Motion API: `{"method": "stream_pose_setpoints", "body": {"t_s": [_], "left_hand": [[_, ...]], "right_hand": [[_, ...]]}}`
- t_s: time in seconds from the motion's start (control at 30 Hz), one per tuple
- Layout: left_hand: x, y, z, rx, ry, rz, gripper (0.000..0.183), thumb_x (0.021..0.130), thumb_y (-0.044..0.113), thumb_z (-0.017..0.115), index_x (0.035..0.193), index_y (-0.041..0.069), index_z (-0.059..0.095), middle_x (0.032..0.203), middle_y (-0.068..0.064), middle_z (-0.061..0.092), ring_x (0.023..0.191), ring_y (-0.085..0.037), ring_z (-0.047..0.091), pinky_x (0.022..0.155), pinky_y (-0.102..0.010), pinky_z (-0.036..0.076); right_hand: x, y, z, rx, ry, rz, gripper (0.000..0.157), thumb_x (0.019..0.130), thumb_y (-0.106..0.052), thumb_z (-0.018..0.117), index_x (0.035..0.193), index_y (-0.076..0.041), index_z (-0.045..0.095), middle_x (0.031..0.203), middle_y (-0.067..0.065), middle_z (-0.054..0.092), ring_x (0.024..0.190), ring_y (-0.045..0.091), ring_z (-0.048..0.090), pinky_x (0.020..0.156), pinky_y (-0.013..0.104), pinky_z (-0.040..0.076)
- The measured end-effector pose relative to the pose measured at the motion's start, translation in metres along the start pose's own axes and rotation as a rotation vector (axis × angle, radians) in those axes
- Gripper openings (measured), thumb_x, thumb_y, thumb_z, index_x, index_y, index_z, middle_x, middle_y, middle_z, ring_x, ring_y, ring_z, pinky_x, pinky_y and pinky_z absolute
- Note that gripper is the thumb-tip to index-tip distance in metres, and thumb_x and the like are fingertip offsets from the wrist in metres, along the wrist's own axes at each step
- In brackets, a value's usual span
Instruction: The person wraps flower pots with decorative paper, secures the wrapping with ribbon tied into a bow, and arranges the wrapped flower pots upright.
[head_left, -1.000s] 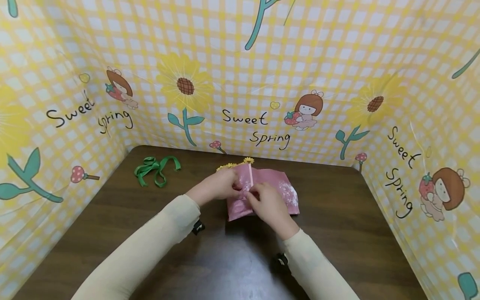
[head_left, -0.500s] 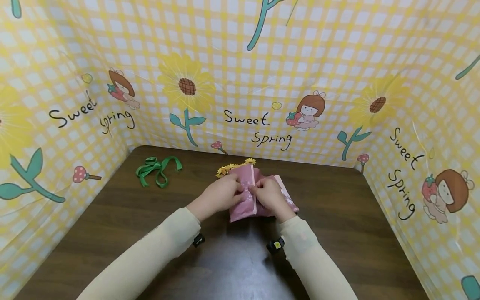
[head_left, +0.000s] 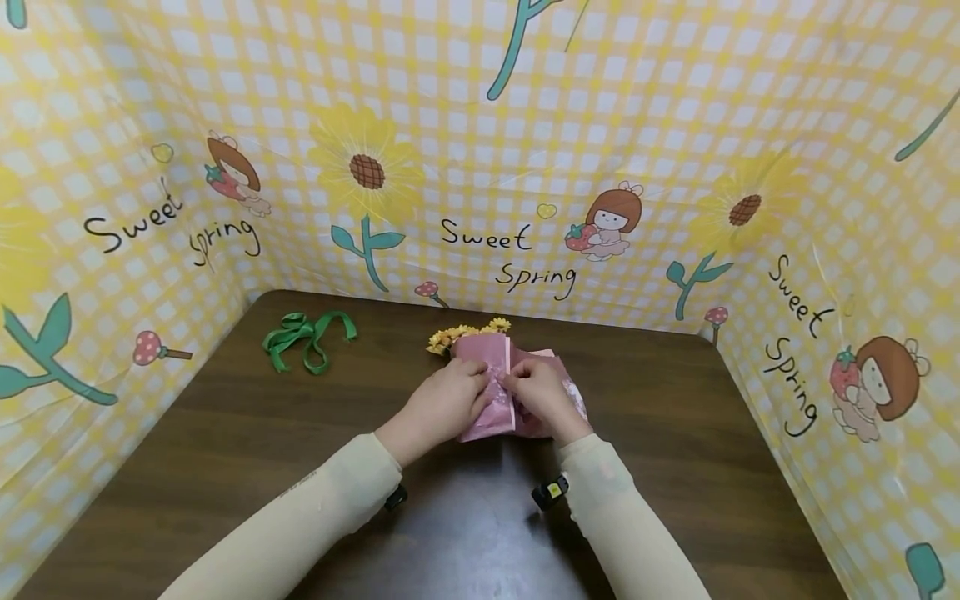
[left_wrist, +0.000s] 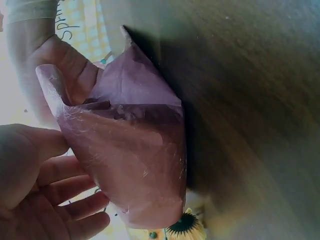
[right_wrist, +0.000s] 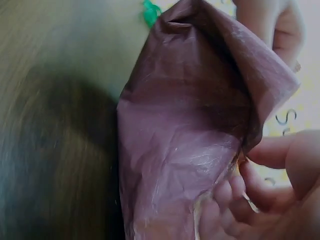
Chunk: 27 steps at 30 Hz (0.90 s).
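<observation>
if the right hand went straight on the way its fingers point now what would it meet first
The pink wrapping paper, whose edge the right hand already pinches. Beyond that, the left hand seems next in line, though depth is unclear.

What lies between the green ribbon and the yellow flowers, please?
Only a bare stretch of dark wooden tabletop lies between the green ribbon and the yellow flowers, as the head view shows.

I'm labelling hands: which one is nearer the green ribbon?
The left hand, at the pink paper's left part; the right hand, also at the paper, is farther from the ribbon.
</observation>
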<state>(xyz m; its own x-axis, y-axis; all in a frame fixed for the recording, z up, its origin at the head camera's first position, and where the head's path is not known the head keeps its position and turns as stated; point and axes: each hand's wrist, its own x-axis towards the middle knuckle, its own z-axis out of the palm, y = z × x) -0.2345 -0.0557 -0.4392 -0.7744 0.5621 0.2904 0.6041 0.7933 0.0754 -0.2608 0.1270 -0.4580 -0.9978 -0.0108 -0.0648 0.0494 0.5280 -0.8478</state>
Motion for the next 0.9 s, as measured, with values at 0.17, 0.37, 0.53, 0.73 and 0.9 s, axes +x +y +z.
{"method": "stream_pose_setpoints", "body": {"t_s": [0.17, 0.37, 0.53, 0.73, 0.9], "left_hand": [[0.002, -0.002, -0.002, -0.071, -0.006, 0.004, 0.033, 0.099, 0.027, 0.068, 0.12, 0.002, 0.073, 0.121, -0.013, 0.069, 0.113, -0.03, 0.065, 0.1, -0.045, 0.053], [0.002, -0.011, -0.006, -0.168, -0.055, -0.018, 0.034, 0.1, 0.024, 0.066, 0.124, 0.0, 0.067, 0.125, -0.015, 0.068, 0.121, -0.03, 0.063, 0.105, -0.046, 0.05], [0.001, -0.018, -0.009, -0.138, -0.083, -0.015, 0.04, 0.1, 0.028, 0.067, 0.129, 0.0, 0.066, 0.132, -0.016, 0.065, 0.126, -0.03, 0.061, 0.108, -0.045, 0.048], [0.001, -0.016, -0.004, -0.098, -0.018, 0.079, 0.02, 0.097, 0.023, 0.07, 0.107, 0.006, 0.074, 0.111, -0.007, 0.069, 0.105, -0.023, 0.066, 0.092, -0.039, 0.056], [0.004, -0.016, -0.006, -0.118, -0.007, 0.074, 0.012, 0.095, 0.022, 0.072, 0.093, 0.011, 0.076, 0.099, -0.002, 0.072, 0.092, -0.017, 0.068, 0.084, -0.036, 0.058]], "right_hand": [[-0.007, -0.008, 0.001, -0.333, 0.132, -0.35, 0.016, 0.087, -0.015, 0.08, 0.097, -0.01, 0.069, 0.093, 0.003, 0.06, 0.084, 0.02, 0.059, 0.076, 0.035, 0.052], [-0.011, -0.015, 0.003, -0.476, 0.049, -0.603, 0.006, 0.092, -0.007, 0.073, 0.096, -0.009, 0.076, 0.099, 0.004, 0.068, 0.094, 0.023, 0.067, 0.089, 0.04, 0.055], [-0.01, -0.019, -0.001, -0.415, -0.04, -0.581, 0.015, 0.092, -0.01, 0.075, 0.106, -0.007, 0.078, 0.107, 0.006, 0.072, 0.102, 0.023, 0.068, 0.094, 0.041, 0.054], [-0.01, -0.015, -0.001, -0.387, -0.049, -0.607, 0.014, 0.091, -0.01, 0.076, 0.103, -0.004, 0.079, 0.105, 0.009, 0.073, 0.099, 0.025, 0.069, 0.091, 0.042, 0.055], [-0.007, -0.01, -0.004, -0.35, -0.066, -0.609, 0.015, 0.095, -0.011, 0.071, 0.107, -0.007, 0.079, 0.11, 0.008, 0.074, 0.105, 0.024, 0.07, 0.096, 0.042, 0.054]]}}
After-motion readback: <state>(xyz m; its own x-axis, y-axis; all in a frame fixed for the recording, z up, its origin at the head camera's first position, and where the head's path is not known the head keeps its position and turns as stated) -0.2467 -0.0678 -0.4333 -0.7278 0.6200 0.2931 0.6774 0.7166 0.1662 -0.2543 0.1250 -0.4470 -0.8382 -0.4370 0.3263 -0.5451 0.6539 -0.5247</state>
